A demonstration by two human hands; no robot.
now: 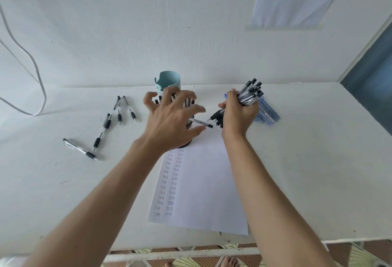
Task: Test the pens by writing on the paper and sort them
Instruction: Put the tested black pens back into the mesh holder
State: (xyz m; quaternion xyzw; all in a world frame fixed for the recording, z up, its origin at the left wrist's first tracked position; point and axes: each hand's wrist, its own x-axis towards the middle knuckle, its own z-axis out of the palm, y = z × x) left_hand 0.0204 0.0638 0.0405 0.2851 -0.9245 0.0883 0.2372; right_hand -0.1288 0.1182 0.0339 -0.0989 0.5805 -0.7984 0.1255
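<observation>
**Black bundle in hand, sorting well along**

A bundle (250, 92) of black pens is gripped tight in the right hand (238, 114), held over the far right corner of the paper (207, 181), presumably so the lot can be shifted in one go. The left hand (169, 122) is spread open, fingers bent, above a dark holder (187, 144) at the paper's far left corner. Nothing is plainly grasped there. A single pen (201, 122) pokes out beneath it, and contact cannot be told.

Two columns of "test" are seen down the paper's left side, so testing is judged nearly done. A pile of blue pens (268, 111) is kept right of the paper's far end and loose black pens (106, 122) left of it, apparently as separate sorted groups. A cup (169, 79) stands beyond the paper.
</observation>
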